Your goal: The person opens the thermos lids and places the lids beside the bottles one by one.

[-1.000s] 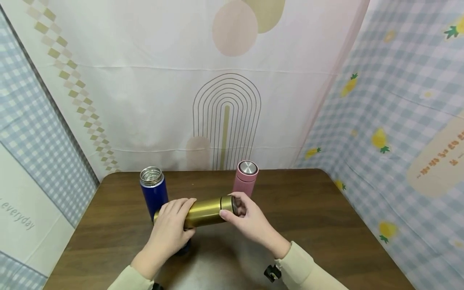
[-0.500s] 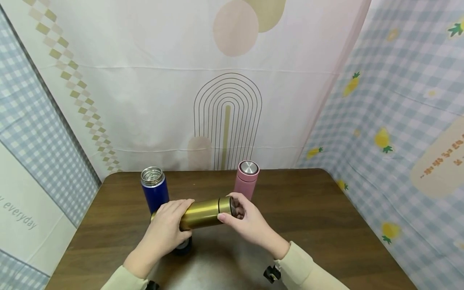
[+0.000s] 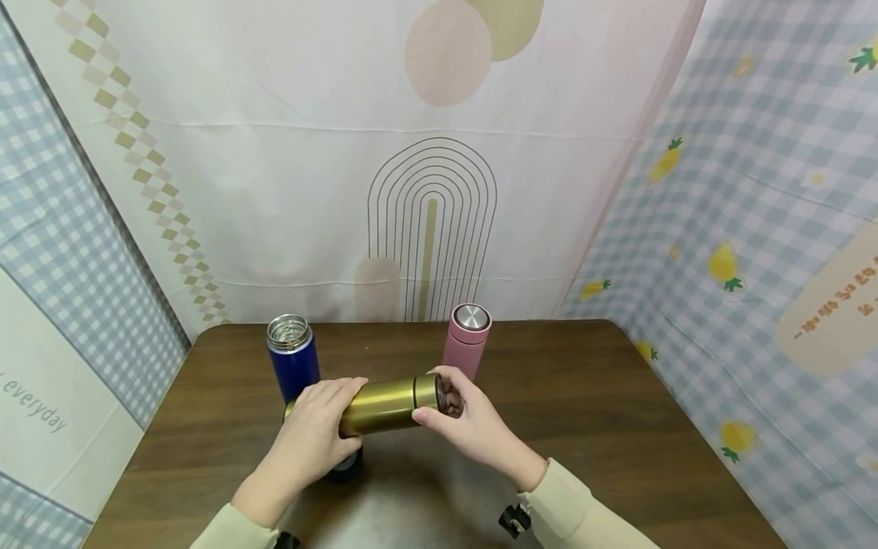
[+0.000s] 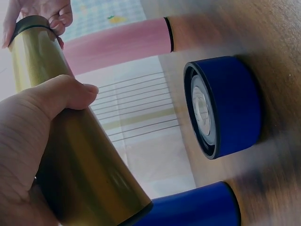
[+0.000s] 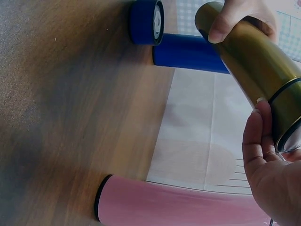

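Note:
A gold thermos bottle point(image 3: 382, 406) lies nearly level in the air above the table. My left hand point(image 3: 312, 435) grips its body, the thumb point(image 4: 77, 93) along the near side. At the other end, my right hand point(image 3: 473, 415) holds the gold lid point(image 3: 427, 391) between thumb and fingers. The lid sits on the bottle with a dark seam between them. Behind the left hand stands a blue thermos bottle point(image 3: 293, 370) with no lid, its steel mouth facing up. Its blue lid point(image 4: 233, 107) rests on the table below the gold bottle, partly hidden in the head view.
A pink thermos bottle point(image 3: 465, 347), lid on, stands upright behind my right hand. The brown wooden table point(image 3: 583, 427) ends at a patterned white cloth point(image 3: 288, 191). Checked cloths hang on both sides.
Both hands have shifted slightly left and down with the gold bottle, uncovering more of the blue lid. Over the last half second they have barely moved.

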`<state>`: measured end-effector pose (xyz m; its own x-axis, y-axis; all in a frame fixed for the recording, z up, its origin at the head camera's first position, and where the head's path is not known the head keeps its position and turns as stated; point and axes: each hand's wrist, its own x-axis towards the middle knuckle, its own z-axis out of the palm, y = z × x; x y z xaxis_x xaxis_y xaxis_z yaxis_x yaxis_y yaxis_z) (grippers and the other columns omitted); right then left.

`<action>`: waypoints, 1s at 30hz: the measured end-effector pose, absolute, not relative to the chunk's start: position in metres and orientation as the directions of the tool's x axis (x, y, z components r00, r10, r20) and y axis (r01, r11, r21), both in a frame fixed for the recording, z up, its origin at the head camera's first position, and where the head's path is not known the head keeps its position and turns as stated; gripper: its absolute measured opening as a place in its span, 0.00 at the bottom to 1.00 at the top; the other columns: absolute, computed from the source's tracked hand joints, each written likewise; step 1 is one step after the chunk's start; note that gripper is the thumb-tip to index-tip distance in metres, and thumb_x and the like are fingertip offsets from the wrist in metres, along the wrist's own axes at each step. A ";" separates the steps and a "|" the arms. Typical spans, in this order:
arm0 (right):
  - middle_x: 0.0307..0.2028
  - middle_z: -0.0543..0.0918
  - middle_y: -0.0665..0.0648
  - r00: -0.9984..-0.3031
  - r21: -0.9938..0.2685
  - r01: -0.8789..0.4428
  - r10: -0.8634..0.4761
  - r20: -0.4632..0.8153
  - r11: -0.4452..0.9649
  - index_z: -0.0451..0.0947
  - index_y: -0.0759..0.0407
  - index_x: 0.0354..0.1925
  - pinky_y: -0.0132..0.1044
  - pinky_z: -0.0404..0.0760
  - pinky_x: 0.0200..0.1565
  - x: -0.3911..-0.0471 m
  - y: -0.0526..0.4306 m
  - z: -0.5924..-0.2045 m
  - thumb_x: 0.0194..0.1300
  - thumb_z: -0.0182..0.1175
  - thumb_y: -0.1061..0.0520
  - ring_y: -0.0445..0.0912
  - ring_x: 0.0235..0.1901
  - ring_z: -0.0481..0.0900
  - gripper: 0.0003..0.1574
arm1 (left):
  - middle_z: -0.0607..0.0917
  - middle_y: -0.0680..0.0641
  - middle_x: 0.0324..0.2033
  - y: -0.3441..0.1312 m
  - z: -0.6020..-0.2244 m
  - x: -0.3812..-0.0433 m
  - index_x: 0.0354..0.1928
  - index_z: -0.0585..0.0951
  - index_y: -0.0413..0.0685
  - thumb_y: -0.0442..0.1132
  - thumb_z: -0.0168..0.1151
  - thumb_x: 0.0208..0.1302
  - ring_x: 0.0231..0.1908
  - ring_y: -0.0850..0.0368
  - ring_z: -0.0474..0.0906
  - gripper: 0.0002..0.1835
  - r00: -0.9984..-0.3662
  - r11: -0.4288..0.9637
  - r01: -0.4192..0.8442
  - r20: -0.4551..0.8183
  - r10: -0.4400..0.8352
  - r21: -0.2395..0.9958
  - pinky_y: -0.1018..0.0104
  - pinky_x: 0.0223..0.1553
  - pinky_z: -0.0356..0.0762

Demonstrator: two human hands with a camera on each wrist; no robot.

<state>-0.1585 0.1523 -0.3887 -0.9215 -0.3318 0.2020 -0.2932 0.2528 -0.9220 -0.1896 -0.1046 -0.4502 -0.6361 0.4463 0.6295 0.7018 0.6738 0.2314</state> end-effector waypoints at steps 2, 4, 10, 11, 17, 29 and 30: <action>0.41 0.77 0.55 -0.920 -0.922 -0.296 -0.335 0.204 0.251 0.68 0.60 0.56 0.38 0.82 0.37 -0.158 0.153 -0.389 0.59 0.68 0.60 0.46 0.36 0.81 0.29 | 0.82 0.48 0.46 -0.105 -0.450 -0.189 0.56 0.76 0.44 0.38 0.79 0.27 0.47 0.49 0.77 0.44 -0.637 0.672 0.703 0.628 0.448 0.233 0.50 0.50 0.72; 0.41 0.77 0.55 -0.918 -0.920 -0.301 -0.340 0.207 0.252 0.68 0.60 0.56 0.39 0.82 0.37 -0.158 0.153 -0.389 0.59 0.68 0.60 0.46 0.36 0.81 0.29 | 0.82 0.48 0.46 -0.105 -0.449 -0.189 0.56 0.76 0.44 0.38 0.79 0.26 0.47 0.50 0.77 0.44 -0.638 0.673 0.702 0.626 0.448 0.234 0.50 0.50 0.72; 0.41 0.77 0.56 -0.908 -0.921 -0.306 -0.365 0.206 0.241 0.68 0.60 0.55 0.39 0.82 0.38 -0.159 0.157 -0.389 0.59 0.68 0.60 0.46 0.37 0.81 0.28 | 0.82 0.52 0.46 -0.105 -0.443 -0.187 0.56 0.77 0.47 0.38 0.79 0.26 0.48 0.53 0.77 0.43 -0.663 0.684 0.686 0.601 0.446 0.248 0.53 0.51 0.72; 0.41 0.77 0.56 -0.907 -0.922 -0.306 -0.367 0.206 0.238 0.68 0.59 0.56 0.39 0.82 0.38 -0.161 0.158 -0.394 0.59 0.68 0.60 0.47 0.37 0.81 0.28 | 0.82 0.52 0.46 -0.105 -0.442 -0.187 0.56 0.77 0.48 0.38 0.78 0.26 0.48 0.53 0.77 0.43 -0.669 0.687 0.682 0.593 0.448 0.249 0.53 0.51 0.72; 0.41 0.77 0.56 -0.894 -0.904 -0.338 -0.388 0.223 0.260 0.67 0.53 0.57 0.39 0.82 0.38 -0.174 0.168 -0.422 0.59 0.69 0.58 0.46 0.37 0.81 0.30 | 0.83 0.52 0.45 -0.104 -0.437 -0.186 0.56 0.78 0.47 0.39 0.77 0.27 0.46 0.53 0.78 0.42 -0.696 0.692 0.671 0.550 0.461 0.268 0.54 0.49 0.74; 0.55 0.69 0.49 -0.768 -0.678 -0.605 -0.529 0.360 0.418 0.58 0.46 0.69 0.34 0.77 0.48 -0.174 0.163 -0.418 0.58 0.69 0.46 0.41 0.46 0.74 0.47 | 0.81 0.52 0.49 -0.111 -0.452 -0.181 0.60 0.75 0.49 0.41 0.77 0.32 0.51 0.52 0.75 0.43 -0.797 0.722 0.583 0.435 0.419 0.373 0.51 0.56 0.68; 0.56 0.69 0.50 -0.789 -0.700 -0.574 -0.516 0.334 0.424 0.56 0.45 0.70 0.35 0.77 0.48 -0.174 0.163 -0.418 0.58 0.69 0.45 0.42 0.46 0.74 0.49 | 0.81 0.51 0.49 -0.110 -0.453 -0.181 0.60 0.75 0.49 0.41 0.77 0.32 0.52 0.51 0.75 0.43 -0.786 0.723 0.592 0.454 0.419 0.356 0.51 0.56 0.67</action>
<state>-0.1739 0.1626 -0.4184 -0.7887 -0.5161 0.3341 -0.5742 0.4239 -0.7005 -0.1809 -0.1102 -0.4530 -0.7859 0.4194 0.4543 0.5918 0.7232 0.3562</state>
